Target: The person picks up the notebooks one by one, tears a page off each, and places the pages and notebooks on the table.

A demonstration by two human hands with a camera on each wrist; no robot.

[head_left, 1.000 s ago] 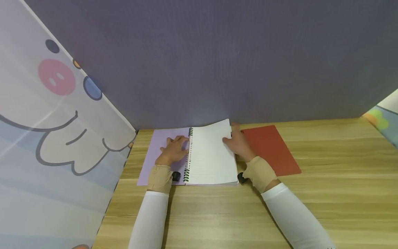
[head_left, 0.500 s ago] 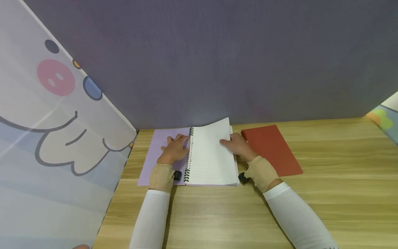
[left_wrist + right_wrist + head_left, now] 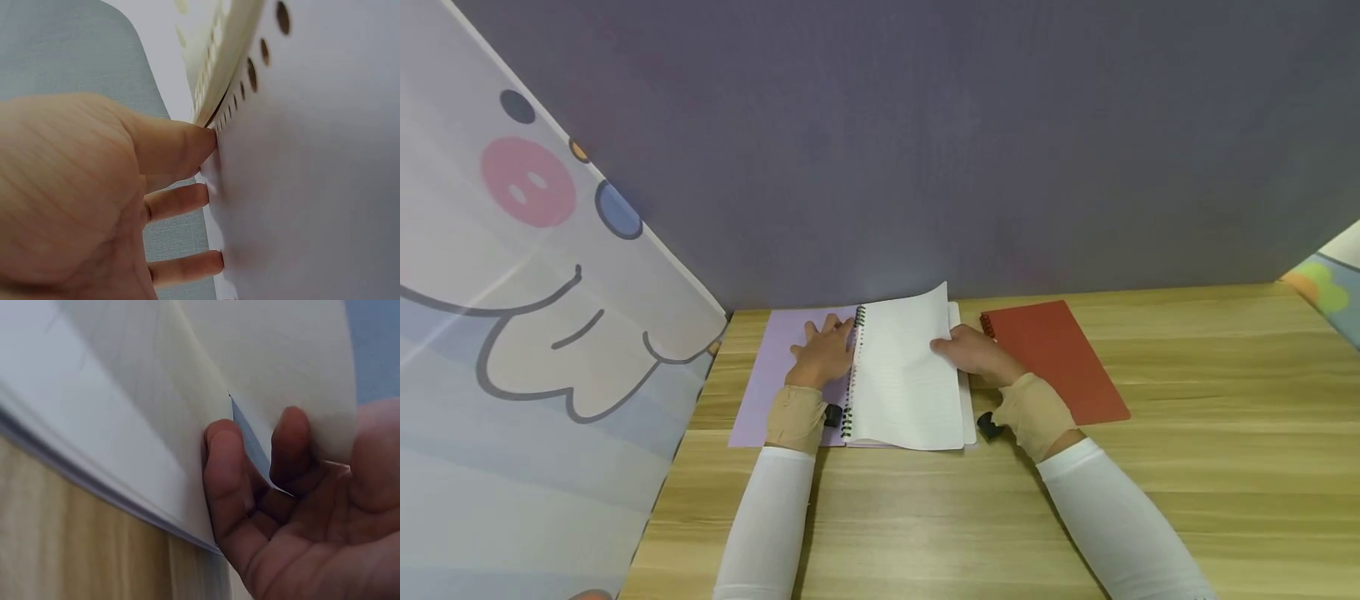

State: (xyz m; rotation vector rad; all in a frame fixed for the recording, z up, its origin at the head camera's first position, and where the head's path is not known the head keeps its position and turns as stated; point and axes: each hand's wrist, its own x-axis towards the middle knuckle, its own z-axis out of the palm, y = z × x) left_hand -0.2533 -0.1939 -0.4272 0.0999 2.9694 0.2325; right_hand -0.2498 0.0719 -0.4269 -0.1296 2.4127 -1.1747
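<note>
A spiral notebook (image 3: 898, 392) lies open, its green coil (image 3: 847, 421) between a lilac cover (image 3: 760, 408) on the left and white lined pages on the right. My left hand (image 3: 822, 354) rests with spread fingers on the lilac cover beside the coil. In the left wrist view its fingertips (image 3: 206, 265) touch the pale sheet near the row of punched holes. At the right edge of the pages, my right hand (image 3: 973, 350) pinches a lifted page (image 3: 281, 350) between thumb and index finger. Its other fingers curl beneath, against the pages below (image 3: 144, 469).
A red spiral-bound notebook (image 3: 1056, 358) lies to the right of my right hand. A dark grey panel (image 3: 925, 167) rises along the back of the wooden table (image 3: 925, 517). A cartoon-printed wall (image 3: 550, 333) borders the left side.
My right hand has shifted slightly left and down with the page, which now bows up more and stands apart from the pages under it. The left fingers have spread a little.
</note>
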